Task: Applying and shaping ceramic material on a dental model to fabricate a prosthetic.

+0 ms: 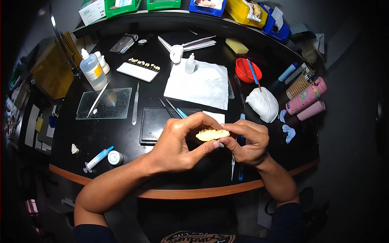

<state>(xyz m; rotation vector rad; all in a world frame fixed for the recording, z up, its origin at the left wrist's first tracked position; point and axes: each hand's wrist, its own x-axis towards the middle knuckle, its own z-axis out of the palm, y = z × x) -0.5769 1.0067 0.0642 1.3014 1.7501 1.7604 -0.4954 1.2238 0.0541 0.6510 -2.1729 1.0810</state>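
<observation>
A pale yellow dental cast [208,135] with a row of teeth is held up above the near part of the black desk. My left hand [178,139] grips it from the left between thumb and fingers. On its right end, the thumb and fingertips of my right hand [249,139] close around the cast too. Whether my right fingertips pinch some small piece against it, I cannot tell. Below and behind my hands lie a black flat case [154,125], tweezers [166,107] and a blue-handled tool [181,113]. A thin metal instrument [233,168] lies under my right hand.
On the left are a glass slab [121,109], a scalpel [135,103], a large liquid bottle [93,69] and a syringe [97,160]. A tooth shade guide [137,72] and white paper towel [196,87] lie farther back. A red bowl [248,73] and pink bottle [306,97] stand right.
</observation>
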